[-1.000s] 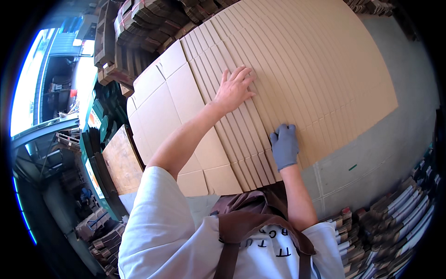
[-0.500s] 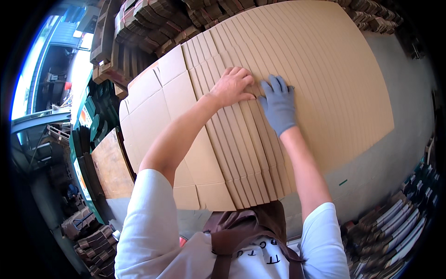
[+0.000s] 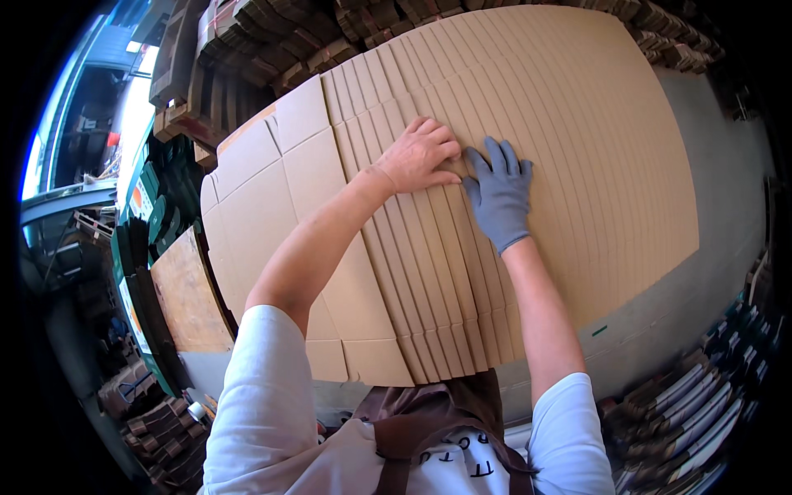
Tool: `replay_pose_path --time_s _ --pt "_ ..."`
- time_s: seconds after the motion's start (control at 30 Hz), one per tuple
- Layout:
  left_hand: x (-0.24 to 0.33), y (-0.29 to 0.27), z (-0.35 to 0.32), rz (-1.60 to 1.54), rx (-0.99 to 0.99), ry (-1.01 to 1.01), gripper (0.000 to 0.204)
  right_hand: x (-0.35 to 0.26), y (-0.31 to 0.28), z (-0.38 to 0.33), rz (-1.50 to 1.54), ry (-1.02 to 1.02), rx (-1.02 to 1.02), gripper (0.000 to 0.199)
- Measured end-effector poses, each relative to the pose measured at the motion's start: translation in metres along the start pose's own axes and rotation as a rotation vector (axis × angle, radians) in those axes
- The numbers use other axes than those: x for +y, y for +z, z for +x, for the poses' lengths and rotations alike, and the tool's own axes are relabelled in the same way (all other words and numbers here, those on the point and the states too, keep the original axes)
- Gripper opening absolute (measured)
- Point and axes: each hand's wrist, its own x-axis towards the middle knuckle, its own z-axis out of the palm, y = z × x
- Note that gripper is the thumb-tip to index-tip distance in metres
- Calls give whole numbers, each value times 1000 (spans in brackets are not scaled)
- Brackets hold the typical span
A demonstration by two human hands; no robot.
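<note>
A wide fan of flattened cardboard boxes (image 3: pixel 602 165) lies before me, their overlapping edges showing as many thin parallel lines. My left hand (image 3: pixel 421 155) is bare and presses on the middle of the fan. Its fingers are bent together over the edges of the cardboard, with the thumb stretched to the right; the fingertips are partly hidden. Just right of it, my right hand (image 3: pixel 502 195) wears a grey glove. That hand lies flat on the sheets with its fingers spread, and its thumb points toward the left hand.
Bundled cardboard stacks (image 3: pixel 264 41) and a wooden pallet (image 3: pixel 177 91) stand at the far left. A wooden board (image 3: pixel 191 293) leans beside green and dark items on the left. More stacked sheets (image 3: pixel 689 412) sit at the lower right, beyond the grey floor (image 3: pixel 718 157).
Both hands have shifted slightly to the right across the cardboard edges, keeping much the same shape. The whole view has also moved a little.
</note>
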Motion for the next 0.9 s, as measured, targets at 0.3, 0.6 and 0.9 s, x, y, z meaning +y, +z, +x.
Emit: replay_pose_path --time_s 0.3,0.6,0.9 --pt "-2 1 -1 -33 55 39 35 -1 -3 1 1 13 -10 44" --pt "-1 0 -1 -23 15 3 34 0 -2 0 2 18 -14 43" --pt "-1 1 -1 -45 21 -12 35 3 -2 0 10 28 -6 45"
